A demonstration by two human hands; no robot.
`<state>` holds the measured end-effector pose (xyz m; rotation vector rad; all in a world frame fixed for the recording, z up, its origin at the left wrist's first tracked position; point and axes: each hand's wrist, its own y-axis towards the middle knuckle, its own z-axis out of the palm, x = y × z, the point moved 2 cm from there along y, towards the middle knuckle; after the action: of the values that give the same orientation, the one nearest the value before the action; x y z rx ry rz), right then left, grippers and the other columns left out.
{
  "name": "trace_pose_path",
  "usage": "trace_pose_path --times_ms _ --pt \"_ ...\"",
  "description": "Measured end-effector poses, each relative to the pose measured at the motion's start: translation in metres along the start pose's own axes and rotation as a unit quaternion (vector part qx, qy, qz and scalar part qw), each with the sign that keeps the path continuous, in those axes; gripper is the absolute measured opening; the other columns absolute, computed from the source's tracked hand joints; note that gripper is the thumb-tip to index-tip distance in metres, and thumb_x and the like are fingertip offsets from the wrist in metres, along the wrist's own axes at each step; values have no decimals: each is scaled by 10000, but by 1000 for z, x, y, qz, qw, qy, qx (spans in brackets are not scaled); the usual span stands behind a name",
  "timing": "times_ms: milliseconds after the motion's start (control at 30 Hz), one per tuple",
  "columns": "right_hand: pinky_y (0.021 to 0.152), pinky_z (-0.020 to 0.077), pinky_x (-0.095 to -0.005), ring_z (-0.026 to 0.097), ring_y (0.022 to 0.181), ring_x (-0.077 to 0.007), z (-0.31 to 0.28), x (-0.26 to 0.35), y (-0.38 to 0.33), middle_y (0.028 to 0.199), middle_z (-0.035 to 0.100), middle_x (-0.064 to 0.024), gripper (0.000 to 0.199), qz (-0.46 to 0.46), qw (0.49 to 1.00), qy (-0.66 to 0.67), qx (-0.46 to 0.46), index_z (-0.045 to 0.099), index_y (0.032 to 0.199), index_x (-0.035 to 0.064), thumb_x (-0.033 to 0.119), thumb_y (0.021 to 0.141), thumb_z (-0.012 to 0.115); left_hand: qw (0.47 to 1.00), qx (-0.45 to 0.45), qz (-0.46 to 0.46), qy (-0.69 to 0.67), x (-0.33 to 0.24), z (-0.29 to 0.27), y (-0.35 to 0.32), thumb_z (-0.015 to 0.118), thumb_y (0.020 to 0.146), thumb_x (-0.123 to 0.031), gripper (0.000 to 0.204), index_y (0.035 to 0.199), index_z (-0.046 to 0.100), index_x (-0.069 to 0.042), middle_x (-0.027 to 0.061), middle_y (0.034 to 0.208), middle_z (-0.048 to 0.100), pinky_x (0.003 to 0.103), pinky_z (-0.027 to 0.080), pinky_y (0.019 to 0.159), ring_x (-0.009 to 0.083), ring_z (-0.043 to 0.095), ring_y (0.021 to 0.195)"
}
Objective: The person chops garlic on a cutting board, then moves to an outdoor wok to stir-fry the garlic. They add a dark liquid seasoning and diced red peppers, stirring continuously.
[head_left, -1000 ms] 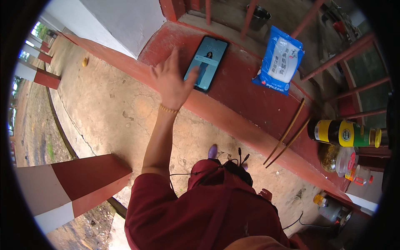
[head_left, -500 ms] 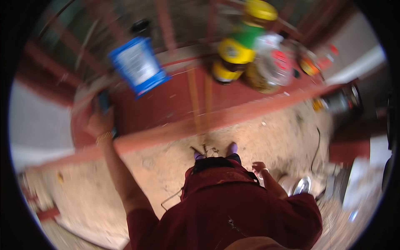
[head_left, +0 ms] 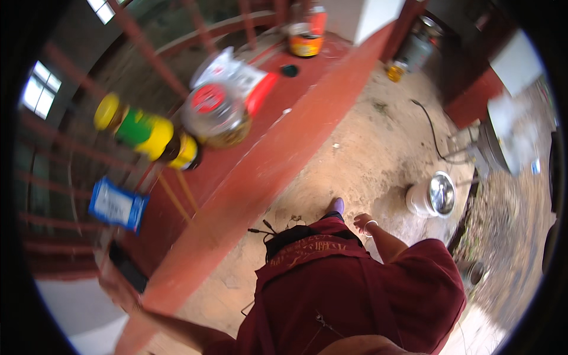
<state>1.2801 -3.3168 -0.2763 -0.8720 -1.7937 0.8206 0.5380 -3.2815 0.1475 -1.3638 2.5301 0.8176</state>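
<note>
My left hand (head_left: 120, 291) is at the lower left, at the end of a red ledge (head_left: 219, 207). A dark phone (head_left: 128, 266) lies right beside it, along the finger side. Blur hides whether the fingers grip the phone or only touch it. My right hand (head_left: 362, 223) hangs over the floor, with a white bangle at the wrist. Its fingers are loosely bent and nothing shows in them. Beyond the phone stands a blue and white packet (head_left: 118, 204), then a brown bottle (head_left: 177, 151) with yellow and green labels. A clear red-lidded jar (head_left: 219, 118) is beside the bottle.
Red railings (head_left: 139, 41) run behind the ledge. A small orange-labelled jar (head_left: 306, 42) stands at its far end. On the sandy floor are a white bucket with a shiny metal inside (head_left: 423, 198) and a black cable (head_left: 436, 139). A glass jar (head_left: 419, 50) is farther back.
My view and body have turned to the right, so the ledge and its things swing left and down. The phone, partly covered by my left hand before, shows more fully. My right hand still hangs.
</note>
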Motion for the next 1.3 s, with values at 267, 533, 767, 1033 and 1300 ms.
trace_pose_path --times_ms 267,533,767,1033,1300 --pt "429 492 -301 576 482 -154 -89 -20 30 681 630 -75 333 6 994 -78 -81 611 1045 79 105 713 600 802 276 288 -444 -247 10 -258 458 839 -281 503 1281 395 -48 153 1097 518 390 373 921 263 523 1002" --pt "618 526 -376 644 741 -206 -190 -95 -5 790 655 -130 338 45 966 200 -160 631 1000 69 215 700 576 606 596 460 -257 -431 49 -446 545 811 -158 457 1233 452 -7 169 957 592 389 450 797 269 589 870" --pt "314 316 -324 412 367 -176 -197 -251 4 521 467 -65 126 103 893 434 -58 484 655 79 42 768 443 541 523 648 -121 -507 74 -507 597 790 -206 489 1216 461 -6 233 944 591 389 463 721 337 585 862" --pt "322 333 -258 463 398 -157 -276 -142 26 682 591 -111 246 -50 922 344 -169 553 1019 32 107 786 526 667 356 508 -414 -528 45 -495 626 786 -134 413 1176 516 -57 103 946 608 284 460 730 179 582 862" --pt "367 347 -199 511 456 -91 -344 135 28 783 621 -63 396 -357 928 87 -65 505 1173 5 132 799 525 817 -92 155 -548 -405 20 -377 666 753 -113 403 1112 518 -6 20 856 522 250 408 713 91 484 815"
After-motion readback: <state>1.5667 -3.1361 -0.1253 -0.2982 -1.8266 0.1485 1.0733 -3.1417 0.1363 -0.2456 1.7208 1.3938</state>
